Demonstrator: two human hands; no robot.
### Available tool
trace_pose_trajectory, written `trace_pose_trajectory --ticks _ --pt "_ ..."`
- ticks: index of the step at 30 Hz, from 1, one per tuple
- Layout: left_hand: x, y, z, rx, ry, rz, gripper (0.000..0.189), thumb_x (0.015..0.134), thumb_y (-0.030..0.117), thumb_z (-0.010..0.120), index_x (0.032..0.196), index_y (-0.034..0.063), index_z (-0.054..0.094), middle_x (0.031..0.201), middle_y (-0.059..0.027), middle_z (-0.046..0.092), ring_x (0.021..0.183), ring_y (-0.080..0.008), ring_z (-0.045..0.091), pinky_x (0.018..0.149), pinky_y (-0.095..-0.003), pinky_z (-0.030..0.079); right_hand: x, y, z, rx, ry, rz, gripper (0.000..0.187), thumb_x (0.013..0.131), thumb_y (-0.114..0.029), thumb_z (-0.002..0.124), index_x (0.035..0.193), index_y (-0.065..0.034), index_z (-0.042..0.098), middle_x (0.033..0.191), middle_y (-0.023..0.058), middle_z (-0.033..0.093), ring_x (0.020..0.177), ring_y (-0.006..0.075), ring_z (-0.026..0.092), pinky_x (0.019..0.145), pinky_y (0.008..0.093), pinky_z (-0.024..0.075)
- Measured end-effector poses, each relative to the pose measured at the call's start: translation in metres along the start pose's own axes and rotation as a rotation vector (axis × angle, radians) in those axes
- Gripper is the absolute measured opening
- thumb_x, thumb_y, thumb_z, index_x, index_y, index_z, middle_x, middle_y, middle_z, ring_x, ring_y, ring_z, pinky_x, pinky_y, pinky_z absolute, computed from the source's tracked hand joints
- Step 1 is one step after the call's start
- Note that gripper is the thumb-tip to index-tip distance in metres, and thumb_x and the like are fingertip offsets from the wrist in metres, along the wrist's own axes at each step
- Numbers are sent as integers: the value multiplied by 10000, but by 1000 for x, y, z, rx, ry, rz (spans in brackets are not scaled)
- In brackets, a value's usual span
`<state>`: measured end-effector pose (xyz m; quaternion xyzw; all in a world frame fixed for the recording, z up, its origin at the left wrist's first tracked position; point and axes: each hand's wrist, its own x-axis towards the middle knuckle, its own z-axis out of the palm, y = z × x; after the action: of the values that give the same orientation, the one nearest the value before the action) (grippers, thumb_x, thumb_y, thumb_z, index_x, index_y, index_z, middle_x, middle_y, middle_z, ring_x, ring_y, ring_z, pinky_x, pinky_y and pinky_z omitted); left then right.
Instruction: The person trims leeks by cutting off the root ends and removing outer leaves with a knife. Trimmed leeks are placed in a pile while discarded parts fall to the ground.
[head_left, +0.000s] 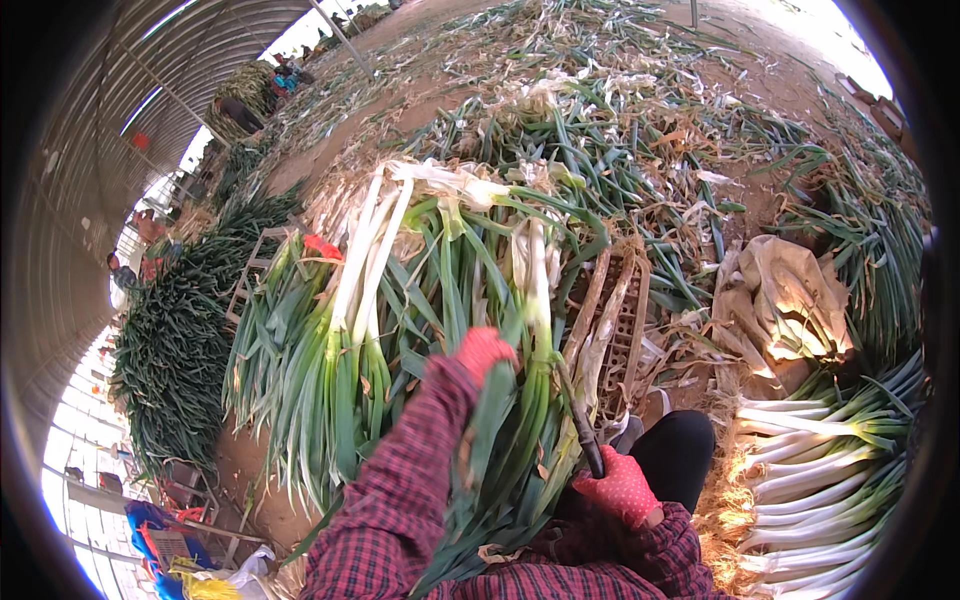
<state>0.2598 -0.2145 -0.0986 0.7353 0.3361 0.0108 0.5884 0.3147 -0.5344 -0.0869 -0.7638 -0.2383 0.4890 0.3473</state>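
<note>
My left hand (486, 354), in a red glove, is closed around green leaves of a large leek or spring onion (491, 420) at the middle of the view. It lies over a heap of long green leaves (427, 300). White stalks (371, 262) rest on the heap beyond it to the left, and another white stalk (538, 285) lies to the right. My right hand (619, 487), in a dotted red glove, grips the dark handle of a long thin tool (581, 427); the kind of tool cannot be told. Its far end reaches the leaves.
Trimmed stalks with roots and white shafts (810, 480) lie in a row at the right. A crumpled tan sack (795, 300) and a brown plastic crate (622, 322) stand nearer the middle. Leaf scraps (630, 150) cover the ground beyond. Another green pile (180, 337) is at left, with people farther off.
</note>
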Motion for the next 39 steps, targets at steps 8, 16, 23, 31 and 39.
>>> trace_pose_trajectory --ticks 8,16,23,31,39 --pt "40 154 -88 -1226 379 668 544 942 410 501 1273 -16 430 1087 -148 615 980 -248 579 901 -426 473 103 -49 -28 -79 307 -107 447 667 -277 695 970 34 591 875 265 642 865 413 627 750 441 508" --pt "22 -91 90 241 461 212 452 782 383 678 1128 99 612 1018 -156 638 924 -316 627 797 -408 510 26 -1 -12 -37 30 -54 451 665 -285 724 948 34 579 843 261 633 864 414 619 744 444 489" --pt "44 -46 101 552 314 -208 566 681 390 749 1101 46 587 988 -222 646 940 -375 629 842 -442 490 38 -29 -17 -100 164 -128 434 677 -233 736 995 19 582 802 200 638 769 310 631 703 394 481" --pt "-86 -45 24 -34 -283 -228 429 778 277 771 1130 66 649 901 -18 659 767 -103 597 705 -272 494 49 -55 -29 -225 135 -92 461 669 -284 699 986 31 586 866 239 640 835 383 627 744 436 487" --pt "-141 -67 61 -379 -244 -344 389 838 150 705 1191 25 597 1031 -20 656 861 -98 605 780 -244 481 144 -70 -3 -397 168 -34 474 716 -268 599 1078 38 599 1031 263 638 991 402 613 868 454 489"
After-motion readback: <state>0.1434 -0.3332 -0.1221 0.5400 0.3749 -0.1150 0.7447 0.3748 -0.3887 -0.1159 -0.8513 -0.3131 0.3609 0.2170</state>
